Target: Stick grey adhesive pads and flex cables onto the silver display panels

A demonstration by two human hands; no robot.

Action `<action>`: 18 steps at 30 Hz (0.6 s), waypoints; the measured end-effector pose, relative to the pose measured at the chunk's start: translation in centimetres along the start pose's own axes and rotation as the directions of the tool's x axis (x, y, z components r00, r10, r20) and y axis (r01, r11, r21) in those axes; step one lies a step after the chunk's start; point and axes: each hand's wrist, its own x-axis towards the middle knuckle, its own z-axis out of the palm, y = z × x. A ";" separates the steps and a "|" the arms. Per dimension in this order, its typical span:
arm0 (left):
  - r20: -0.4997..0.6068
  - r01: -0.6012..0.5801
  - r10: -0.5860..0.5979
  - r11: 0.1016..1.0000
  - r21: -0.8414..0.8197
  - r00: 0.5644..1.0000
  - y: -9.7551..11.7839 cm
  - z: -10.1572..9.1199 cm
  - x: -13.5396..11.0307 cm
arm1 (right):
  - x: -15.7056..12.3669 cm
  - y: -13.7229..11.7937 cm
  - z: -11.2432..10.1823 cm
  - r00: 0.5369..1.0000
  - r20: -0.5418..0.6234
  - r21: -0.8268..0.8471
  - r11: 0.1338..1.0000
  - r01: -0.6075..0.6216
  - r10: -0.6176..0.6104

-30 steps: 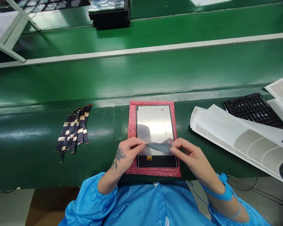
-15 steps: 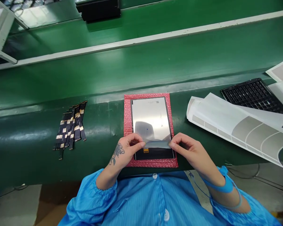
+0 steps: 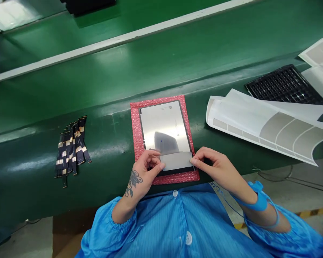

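Observation:
A display panel (image 3: 161,120) lies silvery back up on a pink bubble-wrap sheet (image 3: 136,125) in front of me. Across its near end stretches a grey rectangular strip (image 3: 176,161), over the panel's black lower band. My left hand (image 3: 148,166) pinches the strip's left end between thumb and fingers. At the opposite end, my right hand (image 3: 208,162) grips the strip's right edge between thumb and forefinger. The strip lies nearly flat against the panel; whether it touches all along, I cannot tell.
Several dark flex cables (image 3: 71,147) lie in a fanned pile on the green bench (image 3: 107,186) at left. Curled white sheets with grey patches (image 3: 269,125) lie at right, beside a black gridded tray (image 3: 288,86). A blue wrist strap (image 3: 258,199) with a cord circles my right wrist.
The grey strip has turned from steeply tilted to nearly flat, covering the yellow label on the black band. Both hands still hold its ends. The camera view has shifted.

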 end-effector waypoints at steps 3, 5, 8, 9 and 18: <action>-0.028 -0.063 0.065 0.996 0.068 0.998 -0.7 0.5 -0.4 | -0.3 0.5 0.1 0.998 -0.025 -0.098 0.994 0.051 -0.054; -0.019 -0.104 0.108 0.983 0.153 0.994 -1.1 0.8 -0.7 | -0.5 0.8 0.2 0.994 -0.037 -0.162 0.982 0.095 -0.102; -0.009 -0.160 0.168 0.951 0.263 0.986 -1.6 1.0 -1.1 | -0.7 1.3 0.2 0.985 -0.032 -0.231 0.960 0.156 -0.168; -0.015 -0.176 0.189 0.940 0.293 0.982 -1.8 1.0 -1.2 | -0.7 1.4 0.2 0.983 -0.024 -0.248 0.953 0.172 -0.183; -0.019 -0.240 0.279 0.859 0.452 0.960 -2.4 1.2 -1.5 | -0.7 2.2 -0.3 0.971 0.098 -0.329 0.913 0.240 -0.219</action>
